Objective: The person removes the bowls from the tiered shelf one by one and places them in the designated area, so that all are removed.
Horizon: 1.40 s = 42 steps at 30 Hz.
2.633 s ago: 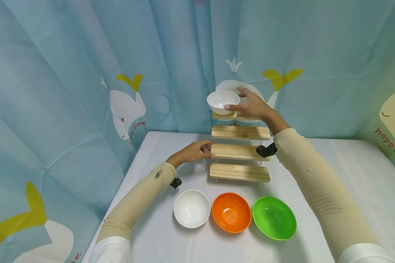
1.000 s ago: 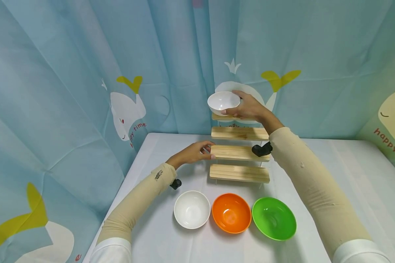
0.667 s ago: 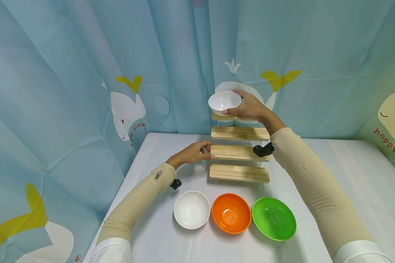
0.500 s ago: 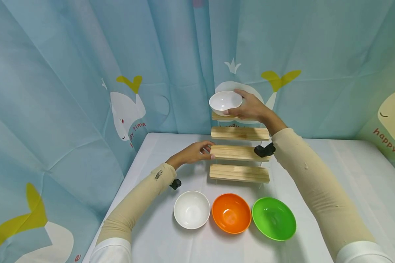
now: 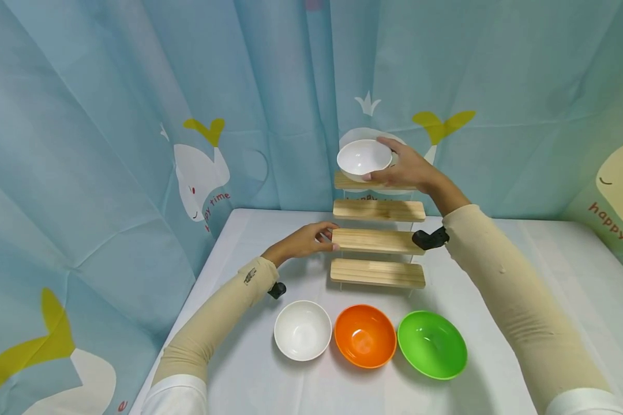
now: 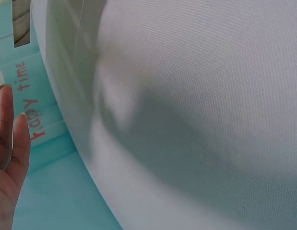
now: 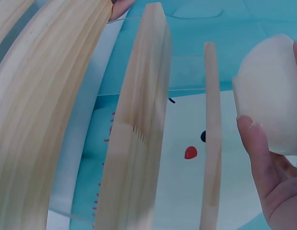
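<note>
My right hand (image 5: 407, 166) grips the right side of a white bowl (image 5: 364, 157) over the top board of a stepped wooden rack (image 5: 379, 210). In the right wrist view, a narrow gap separates the bowl's base (image 7: 236, 91) from the top board (image 7: 213, 139). Lower down, my left hand (image 5: 306, 239) holds the left end of the rack's third board from the top, thumb in front and fingers behind. The left wrist view has only part of that hand (image 6: 6, 158) at its edge.
A second white bowl (image 5: 303, 330), an orange bowl (image 5: 365, 336) and a green bowl (image 5: 432, 344) stand in a row before the rack on the white table (image 5: 540, 288). Directly behind the rack hangs a blue printed curtain (image 5: 291, 104).
My right hand has shifted the white bowl to the right and slightly upward along the top board. The left hand stays at the rack, and the row of bowls has not moved.
</note>
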Each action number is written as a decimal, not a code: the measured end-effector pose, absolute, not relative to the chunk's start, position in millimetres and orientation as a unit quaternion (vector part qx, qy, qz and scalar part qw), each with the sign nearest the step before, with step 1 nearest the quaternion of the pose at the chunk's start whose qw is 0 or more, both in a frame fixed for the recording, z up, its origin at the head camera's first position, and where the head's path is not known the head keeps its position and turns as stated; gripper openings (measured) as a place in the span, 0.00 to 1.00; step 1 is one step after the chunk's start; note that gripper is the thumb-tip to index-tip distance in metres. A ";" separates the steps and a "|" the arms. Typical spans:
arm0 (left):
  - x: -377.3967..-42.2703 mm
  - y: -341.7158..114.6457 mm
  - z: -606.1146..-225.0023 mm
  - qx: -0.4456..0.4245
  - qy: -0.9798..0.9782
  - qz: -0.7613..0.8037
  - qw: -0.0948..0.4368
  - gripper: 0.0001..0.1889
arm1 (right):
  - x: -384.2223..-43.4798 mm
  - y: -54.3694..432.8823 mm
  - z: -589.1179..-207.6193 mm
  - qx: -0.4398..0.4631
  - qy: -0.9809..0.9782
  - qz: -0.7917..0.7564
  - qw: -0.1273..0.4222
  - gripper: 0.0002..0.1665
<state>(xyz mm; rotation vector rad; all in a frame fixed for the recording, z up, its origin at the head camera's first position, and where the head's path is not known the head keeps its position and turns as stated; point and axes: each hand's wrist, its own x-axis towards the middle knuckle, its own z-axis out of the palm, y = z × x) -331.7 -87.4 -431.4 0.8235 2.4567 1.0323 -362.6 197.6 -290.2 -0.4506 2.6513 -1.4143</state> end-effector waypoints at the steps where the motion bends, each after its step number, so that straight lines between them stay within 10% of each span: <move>1: -331.7 -87.4 -431.3 0.291 0.867 0.365 0.175 0.34 | -361.4 198.8 -289.2 -0.150 0.874 -0.460 0.050 0.65; 42: -334.6 -91.6 -436.2 0.306 0.864 0.365 0.164 0.33 | -260.7 275.4 -305.5 -0.180 0.891 -0.417 0.019 0.67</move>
